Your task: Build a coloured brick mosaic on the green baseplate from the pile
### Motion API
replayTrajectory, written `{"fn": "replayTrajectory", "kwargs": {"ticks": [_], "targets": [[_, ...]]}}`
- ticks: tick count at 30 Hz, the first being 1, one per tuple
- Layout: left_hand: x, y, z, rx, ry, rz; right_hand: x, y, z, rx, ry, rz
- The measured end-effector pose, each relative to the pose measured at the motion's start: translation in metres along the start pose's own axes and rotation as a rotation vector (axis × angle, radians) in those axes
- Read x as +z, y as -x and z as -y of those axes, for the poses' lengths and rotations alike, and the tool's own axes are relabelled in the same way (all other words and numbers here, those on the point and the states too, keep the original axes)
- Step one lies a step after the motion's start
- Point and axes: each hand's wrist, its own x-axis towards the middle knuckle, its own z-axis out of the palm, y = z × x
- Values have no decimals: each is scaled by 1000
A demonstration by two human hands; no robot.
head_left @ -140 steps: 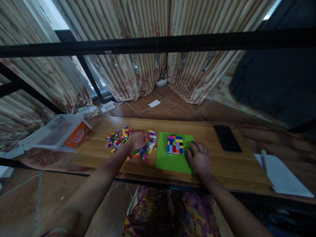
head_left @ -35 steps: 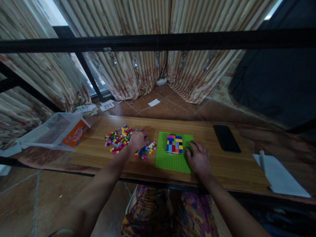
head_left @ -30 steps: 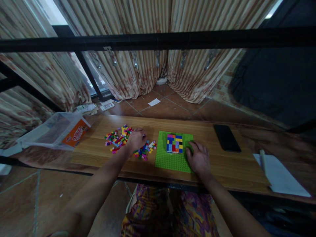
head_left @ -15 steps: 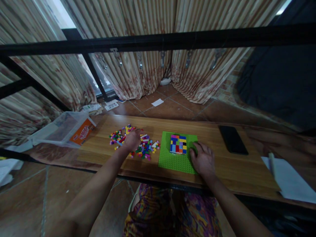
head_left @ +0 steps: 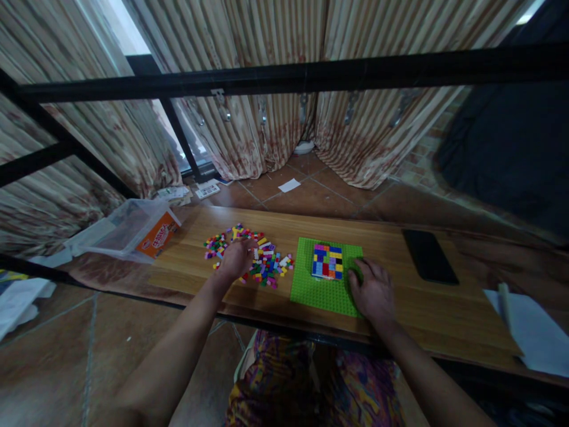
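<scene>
Over the pile of small coloured building bricks [head_left: 269, 264], my left hand [head_left: 237, 259] is bent downward, fingers drawn together at the bricks. Whatever is between its fingertips is too small to make out. A green baseplate [head_left: 326, 296] lies to the right of the pile. On it sits a low square block of multicoloured bricks [head_left: 328, 261], with a small green gap showing in its top. My right hand [head_left: 373, 289] rests on the baseplate's right edge, thumb and fingers apart, beside the block and holding nothing.
A clear plastic box [head_left: 128, 228] with an orange label stands at the table's left end. A black phone [head_left: 430, 256] lies right of the baseplate. Farther right are white paper [head_left: 540, 332] and a pale pen-like object [head_left: 505, 302]. A dark rail [head_left: 284, 79] crosses beyond the table.
My left hand's fingers have drawn in from a stretched pointing pose over the bricks. My right hand stays at the baseplate's edge. The whole view has shifted slightly.
</scene>
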Motion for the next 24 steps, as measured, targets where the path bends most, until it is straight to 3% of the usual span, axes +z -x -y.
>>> {"fn": "replayTrajectory", "kwargs": {"ticks": [13, 24], "targets": [[4, 5, -10, 22, -41, -25, 1, 0, -1, -4, -9, -10], [6, 47, -28, 86, 151, -39, 2, 0, -2, 1, -5, 2]]}}
